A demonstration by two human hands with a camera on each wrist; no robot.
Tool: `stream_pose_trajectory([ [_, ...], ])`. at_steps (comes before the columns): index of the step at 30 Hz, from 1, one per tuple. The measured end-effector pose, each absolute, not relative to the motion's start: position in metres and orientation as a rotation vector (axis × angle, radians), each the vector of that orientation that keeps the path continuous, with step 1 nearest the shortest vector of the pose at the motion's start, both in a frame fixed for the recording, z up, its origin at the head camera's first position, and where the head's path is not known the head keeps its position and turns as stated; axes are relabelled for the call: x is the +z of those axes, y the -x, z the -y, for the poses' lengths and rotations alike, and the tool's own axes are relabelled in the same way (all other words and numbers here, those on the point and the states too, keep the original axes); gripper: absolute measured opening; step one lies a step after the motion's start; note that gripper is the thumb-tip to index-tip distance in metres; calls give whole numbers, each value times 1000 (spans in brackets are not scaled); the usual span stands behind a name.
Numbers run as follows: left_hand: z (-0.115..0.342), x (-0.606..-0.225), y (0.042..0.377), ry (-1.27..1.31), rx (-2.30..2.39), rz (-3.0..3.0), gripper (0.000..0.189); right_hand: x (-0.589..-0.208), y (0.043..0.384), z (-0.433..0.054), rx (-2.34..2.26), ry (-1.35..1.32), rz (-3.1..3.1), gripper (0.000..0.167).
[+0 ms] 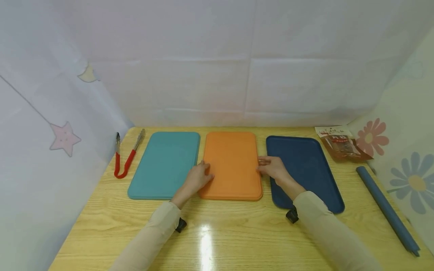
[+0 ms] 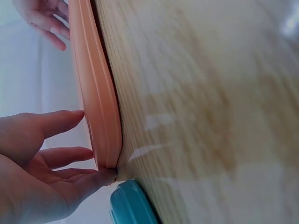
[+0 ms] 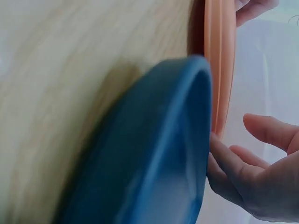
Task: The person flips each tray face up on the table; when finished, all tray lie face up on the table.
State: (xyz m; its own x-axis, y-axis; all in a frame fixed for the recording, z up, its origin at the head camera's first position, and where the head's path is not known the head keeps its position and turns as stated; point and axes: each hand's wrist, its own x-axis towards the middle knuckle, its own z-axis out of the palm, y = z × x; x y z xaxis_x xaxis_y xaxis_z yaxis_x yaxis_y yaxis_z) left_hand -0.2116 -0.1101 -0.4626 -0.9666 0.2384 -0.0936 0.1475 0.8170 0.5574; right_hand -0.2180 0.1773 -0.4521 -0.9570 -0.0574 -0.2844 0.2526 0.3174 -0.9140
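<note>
In the middle of the table lies a flat orange tray (image 1: 232,165), with lines running along its side as if layered or lidded. At its left edge, my left hand (image 1: 198,177) has the thumb on the top and the fingers around the side. My right hand (image 1: 272,167) touches its right edge with the fingers, the thumb held apart in the right wrist view. Under that hand and forearm, a navy tray (image 1: 305,165) with a raised rim is partly hidden. A flat teal tray (image 1: 166,165) lies just left of the orange one.
Red-handled tongs (image 1: 124,162) lie at the far left. A brown food packet (image 1: 344,145) sits at the back right, and a grey-blue rolled tube (image 1: 386,210) runs along the right edge. A white curtain (image 1: 203,75) hangs behind the wooden table (image 1: 237,237).
</note>
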Motion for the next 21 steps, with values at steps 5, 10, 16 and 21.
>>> stream_pose_trajectory([
  [5, 113, -462, 212, -331, 888, -2834, 53, -454, 218, -182, -1738, -145, -2296, 55],
  [10, 120, -466, 213, -395, 935, -2825, 52, -449, 220, -187, -1736, -40, -2290, 63],
  [16, 131, -469, 215, -397, 1073, -2690, 59, -434, 225, -192, -1706, 54, -2260, 64],
  [21, 135, -467, 213, -455, 1125, -2612, 64, -421, 231, -198, -1735, 48, -2189, 67],
])
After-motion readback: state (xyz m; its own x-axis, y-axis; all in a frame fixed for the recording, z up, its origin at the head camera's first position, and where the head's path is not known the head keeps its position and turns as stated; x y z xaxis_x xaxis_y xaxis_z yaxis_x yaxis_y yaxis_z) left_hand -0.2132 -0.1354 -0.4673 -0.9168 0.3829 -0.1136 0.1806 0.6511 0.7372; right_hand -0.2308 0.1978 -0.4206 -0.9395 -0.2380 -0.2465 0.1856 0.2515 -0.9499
